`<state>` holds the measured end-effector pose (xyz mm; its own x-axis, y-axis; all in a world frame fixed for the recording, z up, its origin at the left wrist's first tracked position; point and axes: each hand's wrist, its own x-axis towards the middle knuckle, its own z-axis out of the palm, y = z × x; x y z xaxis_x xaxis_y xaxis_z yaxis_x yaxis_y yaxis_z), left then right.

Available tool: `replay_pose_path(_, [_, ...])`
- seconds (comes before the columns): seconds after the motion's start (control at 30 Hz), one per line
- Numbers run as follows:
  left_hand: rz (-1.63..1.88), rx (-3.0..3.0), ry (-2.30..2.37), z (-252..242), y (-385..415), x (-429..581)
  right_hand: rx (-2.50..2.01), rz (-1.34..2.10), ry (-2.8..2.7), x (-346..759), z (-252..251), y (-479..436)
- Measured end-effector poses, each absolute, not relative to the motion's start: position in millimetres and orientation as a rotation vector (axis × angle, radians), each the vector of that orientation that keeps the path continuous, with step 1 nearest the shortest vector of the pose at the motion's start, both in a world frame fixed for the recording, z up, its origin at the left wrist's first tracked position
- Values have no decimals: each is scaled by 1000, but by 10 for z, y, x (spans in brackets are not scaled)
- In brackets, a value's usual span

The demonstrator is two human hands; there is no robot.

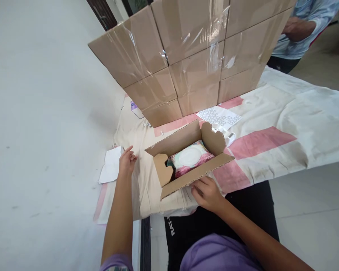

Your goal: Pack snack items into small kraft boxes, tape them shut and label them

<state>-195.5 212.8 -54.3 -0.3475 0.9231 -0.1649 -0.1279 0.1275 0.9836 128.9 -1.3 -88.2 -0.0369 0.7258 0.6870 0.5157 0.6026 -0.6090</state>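
Note:
An open cardboard box [183,186] sits on the cloth-covered table in front of me, its flaps raised and spread. Inside it lies a pink and white pack of wet wipes [188,157] with a white oval lid. My right hand [207,192] is at the box's near side, fingers bent against the underside of the near flap; the fingertips are partly hidden. To the left of the box, my left hand [127,160] hovers with its index finger stretched and the others loosely bent, holding nothing. A white paper [110,165] lies just beside it.
Stacked, taped cardboard cartons [197,56] rise behind the box. A printed sheet [220,116], a white device [227,135] and a purple packet [136,109] lie on the table [271,162]. A wall [45,131] stands at left; another person [302,30] is at far right.

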Motion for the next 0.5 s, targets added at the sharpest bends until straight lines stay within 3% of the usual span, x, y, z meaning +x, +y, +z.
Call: replay_pose_path(0.5, [1478, 1166, 1463, -694, 2314, -1805, -1067, 231, -1689, 1280, -832, 1])
